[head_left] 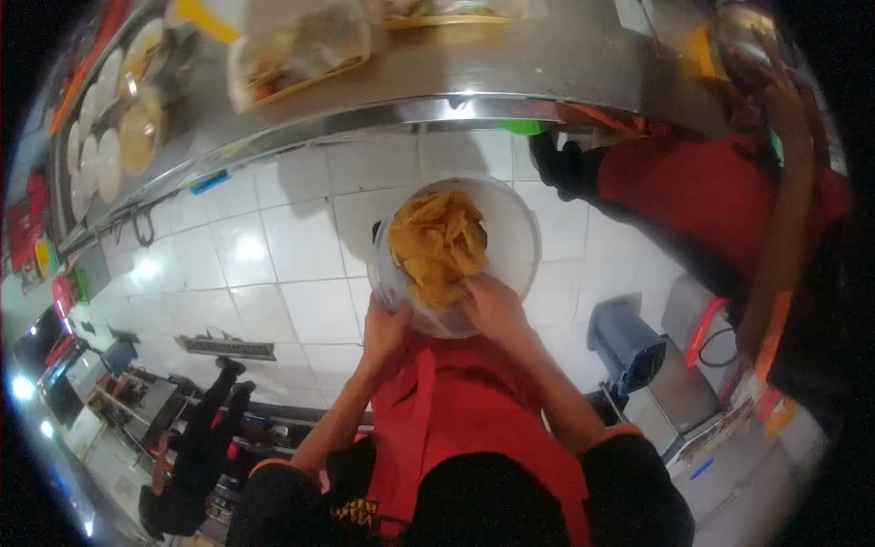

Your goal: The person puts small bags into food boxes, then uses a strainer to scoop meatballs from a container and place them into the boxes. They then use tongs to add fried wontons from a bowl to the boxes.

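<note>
A round, see-through bowl [527,239] is held in front of my red apron, above the tiled floor. Inside it is a heap of golden-brown crispy chips [436,239], large and curled; their exact kind I cannot make out. My left hand [388,326] is closed on the near left side of the bowl's rim. Over the near right rim reaches my right hand [493,308], its fingers curled against the chips at the lower right of the heap. Those fingertips are partly hidden among the chips.
A steel counter [437,64] runs across the far side, with a clear-covered tray [301,59] and several pale bowls [109,164]. At right, a co-worker in red [702,182] stands by the counter near a grey bin [627,342]. Another person [200,447] is at lower left.
</note>
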`<state>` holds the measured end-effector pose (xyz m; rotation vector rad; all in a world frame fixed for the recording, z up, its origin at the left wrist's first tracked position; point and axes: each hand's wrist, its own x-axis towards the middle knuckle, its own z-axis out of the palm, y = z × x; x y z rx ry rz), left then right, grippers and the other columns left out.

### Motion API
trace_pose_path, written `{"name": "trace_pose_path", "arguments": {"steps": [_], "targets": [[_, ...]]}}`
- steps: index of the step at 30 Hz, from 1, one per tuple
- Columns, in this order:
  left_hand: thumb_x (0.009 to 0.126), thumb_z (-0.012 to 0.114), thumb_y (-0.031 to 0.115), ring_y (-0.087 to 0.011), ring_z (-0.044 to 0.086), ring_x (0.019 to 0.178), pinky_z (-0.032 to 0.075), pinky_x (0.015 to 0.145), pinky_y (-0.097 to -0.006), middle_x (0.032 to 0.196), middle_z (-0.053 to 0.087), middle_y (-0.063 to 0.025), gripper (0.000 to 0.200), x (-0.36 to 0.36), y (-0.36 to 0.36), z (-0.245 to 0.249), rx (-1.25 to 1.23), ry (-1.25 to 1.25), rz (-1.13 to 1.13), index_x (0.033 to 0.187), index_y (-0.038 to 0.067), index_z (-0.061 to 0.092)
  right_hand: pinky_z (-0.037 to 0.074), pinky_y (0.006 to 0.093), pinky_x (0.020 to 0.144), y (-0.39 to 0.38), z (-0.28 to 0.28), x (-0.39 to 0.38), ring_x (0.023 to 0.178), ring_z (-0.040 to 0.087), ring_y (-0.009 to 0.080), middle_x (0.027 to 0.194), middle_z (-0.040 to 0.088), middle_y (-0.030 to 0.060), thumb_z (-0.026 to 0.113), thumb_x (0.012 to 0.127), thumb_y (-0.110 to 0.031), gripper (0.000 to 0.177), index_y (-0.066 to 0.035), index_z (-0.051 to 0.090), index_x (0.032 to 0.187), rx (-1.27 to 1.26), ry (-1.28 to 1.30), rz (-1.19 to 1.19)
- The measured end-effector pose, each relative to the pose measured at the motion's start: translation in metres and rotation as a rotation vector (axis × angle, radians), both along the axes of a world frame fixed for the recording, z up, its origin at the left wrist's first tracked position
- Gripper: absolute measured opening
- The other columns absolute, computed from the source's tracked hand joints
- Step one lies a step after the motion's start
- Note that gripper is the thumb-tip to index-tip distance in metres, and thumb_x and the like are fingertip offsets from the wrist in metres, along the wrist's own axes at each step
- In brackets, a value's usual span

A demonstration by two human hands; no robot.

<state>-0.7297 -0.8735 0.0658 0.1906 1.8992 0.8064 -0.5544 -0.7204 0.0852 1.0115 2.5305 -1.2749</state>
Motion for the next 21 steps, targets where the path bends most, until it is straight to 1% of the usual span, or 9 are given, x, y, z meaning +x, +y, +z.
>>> {"name": "trace_pose_path", "arguments": {"steps": [4,8,10,12,13,15,17,19,21], "targets": [[0.081,0.062,0.017,-0.0271,0.063,0.098,0.051,0.085,-0.037,0.109,0.064,-0.0191,0.05,-0.014,-0.032,0.066,-0.057,0.112,0.061,0.123,-0.006,0.049,0.051,0.048,0.079,-0.04,0.027,-0.085,0.092,0.063,0.04,0.097,0.065,0.0237,0.06,0.086,-0.022,0.029,0.003,0.064,0.1,0.001,-0.074,0.129],[0.08,0.063,0.016,-0.0279,0.063,0.096,0.052,0.082,-0.0374,0.107,0.064,-0.0186,0.052,-0.04,-0.066,0.103,0.079,0.104,0.144,0.124,-0.006,0.047,0.052,0.0458,0.074,-0.084,0.035,-0.153,0.085,0.065,0.0392,0.09,0.067,0.0242,0.061,0.084,-0.021,0.025,0.002,0.068,0.09,0.174,-0.137,0.249],[0.08,0.063,0.015,-0.0271,0.063,0.093,0.052,0.08,-0.0376,0.105,0.064,-0.018,0.05,-0.05,-0.083,0.107,0.081,0.131,0.144,0.122,-0.006,0.048,0.052,0.0451,0.071,-0.098,0.035,-0.165,0.08,0.066,0.038,0.088,0.067,0.0237,0.062,0.082,-0.02,0.023,0.001,0.069,0.088,0.239,-0.16,0.306],[0.08,0.064,0.015,-0.0262,0.063,0.091,0.052,0.079,-0.0377,0.103,0.063,-0.0174,0.048,-0.062,-0.098,0.11,0.065,0.153,0.153,0.121,-0.005,0.049,0.052,0.0436,0.063,-0.109,0.044,-0.178,0.076,0.069,0.0311,0.084,0.069,0.0197,0.062,0.085,-0.033,0.028,-0.006,0.069,0.087,0.378,-0.157,0.459],[0.079,0.064,0.015,-0.0249,0.062,0.089,0.052,0.077,-0.037,0.101,0.063,-0.0161,0.046,-0.068,-0.104,0.116,0.118,0.147,0.191,0.118,-0.005,0.049,0.052,0.0436,0.063,-0.115,0.046,-0.182,0.076,0.069,0.0311,0.084,0.069,0.0197,0.062,0.085,-0.033,0.028,-0.006,0.069,0.087,0.393,-0.154,0.466],[0.079,0.064,0.016,-0.0236,0.062,0.086,0.052,0.075,-0.0362,0.098,0.062,-0.0148,0.045,-0.08,-0.115,0.125,0.163,0.144,0.245,0.116,-0.004,0.049,0.051,0.0431,0.062,-0.126,0.044,-0.187,0.073,0.068,0.0306,0.078,0.068,0.0188,0.063,0.083,-0.028,0.023,-0.005,0.067,0.082,0.479,0.08,0.351],[0.079,0.062,0.015,-0.03,0.064,0.093,0.051,0.081,-0.0387,0.102,0.064,-0.0204,0.044,-0.091,-0.124,0.129,0.195,0.14,0.24,0.115,-0.006,0.048,0.051,0.0435,0.063,-0.113,0.076,-0.181,0.074,0.068,0.0318,0.081,0.068,0.0191,0.062,0.084,-0.025,0.023,-0.002,0.068,0.085,0.481,0.105,0.471],[0.081,0.06,0.014,-0.0278,0.064,0.093,0.051,0.081,-0.0379,0.103,0.064,-0.0189,0.041,-0.097,-0.133,0.134,0.214,0.092,0.318,0.115,-0.006,0.049,0.051,0.0439,0.065,-0.097,0.094,-0.18,0.076,0.068,0.0329,0.083,0.069,0.0194,0.06,0.086,-0.022,0.024,0.0,0.068,0.087,0.475,0.131,0.59],[0.085,0.055,0.008,-0.0221,0.062,0.092,0.052,0.079,-0.0349,0.106,0.062,-0.0145,0.035,-0.106,-0.129,0.142,0.339,0.01,0.434,0.117,-0.004,0.048,0.05,0.0377,0.063,-0.072,0.099,-0.192,0.07,0.065,0.0252,0.081,0.068,0.0119,0.058,0.09,-0.02,0.023,0.0,0.068,0.094,0.179,0.193,0.327]]}}
